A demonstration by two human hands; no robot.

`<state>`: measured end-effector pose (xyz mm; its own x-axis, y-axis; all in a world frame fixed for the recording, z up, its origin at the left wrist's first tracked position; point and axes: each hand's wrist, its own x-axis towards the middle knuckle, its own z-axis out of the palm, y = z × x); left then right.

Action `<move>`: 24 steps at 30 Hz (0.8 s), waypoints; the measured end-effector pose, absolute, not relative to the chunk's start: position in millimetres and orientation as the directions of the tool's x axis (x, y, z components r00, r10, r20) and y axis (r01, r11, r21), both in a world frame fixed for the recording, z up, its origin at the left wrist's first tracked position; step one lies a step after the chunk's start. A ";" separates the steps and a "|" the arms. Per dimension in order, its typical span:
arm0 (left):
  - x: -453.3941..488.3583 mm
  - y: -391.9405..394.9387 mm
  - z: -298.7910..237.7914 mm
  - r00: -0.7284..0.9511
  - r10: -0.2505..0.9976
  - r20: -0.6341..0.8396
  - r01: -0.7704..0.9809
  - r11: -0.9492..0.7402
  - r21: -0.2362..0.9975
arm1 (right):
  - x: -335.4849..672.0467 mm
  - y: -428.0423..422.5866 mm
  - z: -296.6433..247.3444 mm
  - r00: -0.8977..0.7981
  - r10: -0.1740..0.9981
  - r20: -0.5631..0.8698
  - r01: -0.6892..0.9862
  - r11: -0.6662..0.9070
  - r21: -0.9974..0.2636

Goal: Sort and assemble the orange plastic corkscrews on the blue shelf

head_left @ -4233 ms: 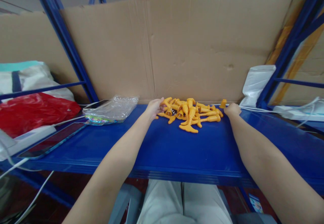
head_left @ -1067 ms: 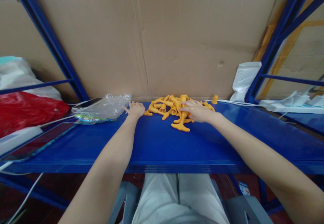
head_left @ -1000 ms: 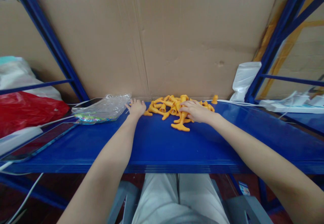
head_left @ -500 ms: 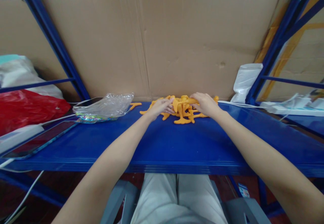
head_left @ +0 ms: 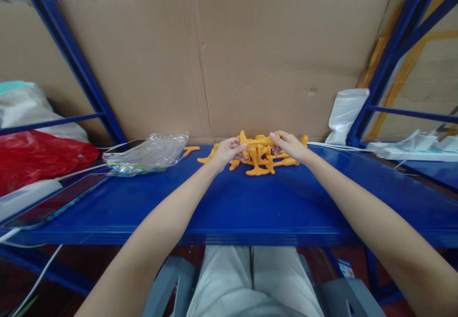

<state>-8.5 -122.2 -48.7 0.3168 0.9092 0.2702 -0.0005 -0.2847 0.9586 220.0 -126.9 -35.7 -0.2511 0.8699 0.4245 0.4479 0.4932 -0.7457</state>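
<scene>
A heap of orange plastic parts (head_left: 263, 160) lies at the back of the blue shelf (head_left: 236, 202), against the cardboard wall. My left hand (head_left: 226, 151) and my right hand (head_left: 290, 145) are at either side of the heap, fingers curled. Between them they hold one long orange part (head_left: 258, 141) level above the pile, the left hand at its left end, the right hand at its right end. One loose orange part (head_left: 191, 150) lies apart to the left, near the clear bag.
A clear plastic bag (head_left: 148, 152) and a tablet (head_left: 60, 200) lie on the shelf's left. A red bag (head_left: 39, 157) sits further left. A white bag (head_left: 346, 114) and white cables (head_left: 393, 147) are at the right. Blue rack posts (head_left: 71, 59) flank the cardboard wall (head_left: 229, 59).
Both hands, earlier flat on the shelf and heap, closed in on the pile and lifted one long orange part between them. An orange part now lies apart at the left.
</scene>
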 end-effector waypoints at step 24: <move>-5.4 -117.6 -52.2 0.198 0.881 0.429 0.000 -0.438 0.899 | 228.2 -135.0 -32.0 -0.328 0.887 0.325 0.213 0.405 -0.889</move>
<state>-5.4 -117.6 -52.2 0.1980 0.8812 0.4292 -0.0001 -0.4379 0.8990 228.2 -135.0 -32.0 -0.3280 0.8870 0.3249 0.2133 0.4046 -0.8893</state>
